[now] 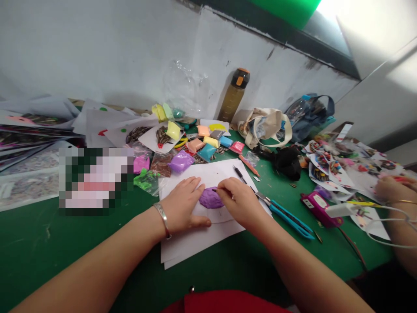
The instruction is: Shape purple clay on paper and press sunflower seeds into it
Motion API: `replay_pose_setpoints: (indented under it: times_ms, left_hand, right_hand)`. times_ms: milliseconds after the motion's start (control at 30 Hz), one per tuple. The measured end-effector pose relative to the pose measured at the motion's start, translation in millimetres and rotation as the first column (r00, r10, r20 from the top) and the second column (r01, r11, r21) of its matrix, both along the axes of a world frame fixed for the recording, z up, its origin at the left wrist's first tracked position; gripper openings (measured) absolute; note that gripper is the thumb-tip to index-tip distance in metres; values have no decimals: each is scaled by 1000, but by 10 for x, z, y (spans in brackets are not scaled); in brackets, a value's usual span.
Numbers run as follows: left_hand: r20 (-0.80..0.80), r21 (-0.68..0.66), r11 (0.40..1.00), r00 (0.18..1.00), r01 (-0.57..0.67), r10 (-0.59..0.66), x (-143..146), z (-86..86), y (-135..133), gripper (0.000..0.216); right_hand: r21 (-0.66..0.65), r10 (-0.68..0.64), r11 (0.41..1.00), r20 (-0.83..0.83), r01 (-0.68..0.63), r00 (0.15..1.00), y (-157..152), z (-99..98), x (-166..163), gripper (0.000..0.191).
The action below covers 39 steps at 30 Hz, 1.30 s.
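A flat oval of purple modelling clay (210, 198) lies on white paper (182, 245) in front of me. My left hand (184, 202) rests flat on the paper with its fingers stretched out, the fingertips at the clay's left edge. Over the clay's right side, my right hand (239, 198) is closed in a pinch. Between its fingertips pokes a small dark seed (214, 190), its tip at the clay; most of it is hidden by the fingers.
Behind the paper lie several clay packets (181, 161) and loose striped seeds. A black pen (239, 174) and a blue utility knife (289, 219) lie to the right. A bottle (233, 95) stands by the wall. At far right is another person's hand (392, 193).
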<state>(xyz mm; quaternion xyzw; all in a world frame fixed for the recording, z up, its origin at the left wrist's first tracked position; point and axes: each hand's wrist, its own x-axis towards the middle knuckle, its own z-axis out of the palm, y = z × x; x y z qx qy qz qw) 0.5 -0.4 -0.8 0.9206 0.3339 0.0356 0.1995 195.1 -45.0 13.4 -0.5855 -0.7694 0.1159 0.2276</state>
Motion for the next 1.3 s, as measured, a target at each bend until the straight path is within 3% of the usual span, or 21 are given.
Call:
replay_pose_setpoints:
  times_ms: [167,367,500,1300]
  left_hand:
    - [-28,-35,999,1000,-3,2,-19,21,-8,93]
    - [-26,12,1000,1000,15,-15,-28,-34,-14,88]
    - [-51,22,1000,999,13,-12,-15,-37,-15,89]
    - [-86,37,999,996,15,-11,11,-5,-32,89]
  right_hand:
    - [-49,165,986,68,-162,984,-19,-37,23,19]
    - [120,251,952,223,-282,942,-134,-171,-33,22]
    - [163,291,919,329,-358,898,-173,-196,-25,21]
    - [185,276,922,299,-339,913,-178,-209,-89,23]
